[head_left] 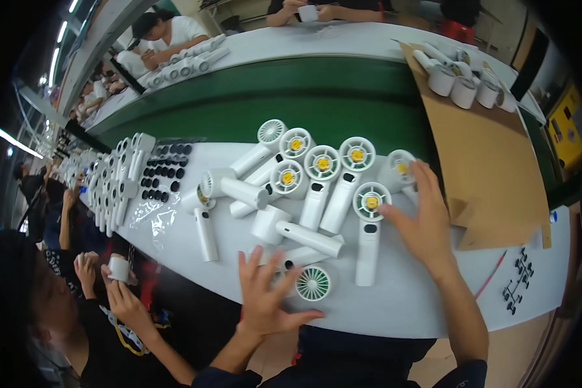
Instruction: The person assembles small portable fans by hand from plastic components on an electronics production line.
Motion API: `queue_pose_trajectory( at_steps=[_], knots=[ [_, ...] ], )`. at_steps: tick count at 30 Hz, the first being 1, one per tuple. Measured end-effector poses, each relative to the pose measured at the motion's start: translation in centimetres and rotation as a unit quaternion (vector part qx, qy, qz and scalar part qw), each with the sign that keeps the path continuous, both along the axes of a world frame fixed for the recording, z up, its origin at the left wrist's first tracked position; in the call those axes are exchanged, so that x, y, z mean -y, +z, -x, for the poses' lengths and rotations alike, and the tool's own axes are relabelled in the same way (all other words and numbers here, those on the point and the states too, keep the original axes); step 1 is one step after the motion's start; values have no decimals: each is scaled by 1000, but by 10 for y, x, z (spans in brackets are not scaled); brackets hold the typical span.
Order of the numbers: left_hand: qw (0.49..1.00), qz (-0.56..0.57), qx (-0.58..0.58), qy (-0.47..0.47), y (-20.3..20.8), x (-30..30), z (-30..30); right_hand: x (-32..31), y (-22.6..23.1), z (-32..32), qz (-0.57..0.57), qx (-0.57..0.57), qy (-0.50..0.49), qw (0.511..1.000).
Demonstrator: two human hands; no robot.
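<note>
Several white handheld fans lie in a loose heap on the white table, many with yellow centres in their round heads. My left hand [265,299] is spread over the near edge, beside a fan head with a slatted grille [314,283]. Over on the right, my right hand [428,227] has its fingers stretched and thumb apart. Its thumb tip reaches the rim of an upright-lying fan [367,252] with a yellow centre. Against its fingertips is another, slightly blurred fan [399,169], partly hidden; whether they touch cannot be told.
Brown cardboard [491,161] at right bears more white fan parts [464,92]. Small black parts [518,279] and a red stick [491,275] lie near it. Black caps [165,171] and stacked white housings [119,181] stand left. A green belt [265,90] runs behind; a co-worker's hands [124,297] hold a white part.
</note>
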State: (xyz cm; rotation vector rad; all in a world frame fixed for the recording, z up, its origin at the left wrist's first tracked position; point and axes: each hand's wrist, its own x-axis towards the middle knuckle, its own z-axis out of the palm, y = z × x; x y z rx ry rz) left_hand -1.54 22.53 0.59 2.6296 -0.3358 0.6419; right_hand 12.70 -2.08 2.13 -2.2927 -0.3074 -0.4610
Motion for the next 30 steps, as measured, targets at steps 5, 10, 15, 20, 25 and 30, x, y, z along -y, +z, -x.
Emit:
queue_pose_trajectory(
  at_steps=[5, 10, 15, 20, 25, 30],
  knots=[
    [997, -72, -16, 19, -5, 1, -16, -19, -16, 1, 50, -45, 1, 998],
    [995, -93, 2, 39, -5, -16, -25, -60, -21, 8, 49, -44, 1, 998],
    [994, -103, 26, 40, -4, -29, -33, -81, -14, 6, -23, -103, 33, 994],
    [991, -121, 48, 35, -6, -48, -38, -104, -13, 4, -76, -123, 47, 988],
    [987, -154, 31, 13, -7, -58, -40, -85, -18, 7, -127, -132, 105, 977],
    [976, -76, 197, -50, 46, -36, -75, 39, 37, 54, -181, -72, 222, 955]
  ],
)
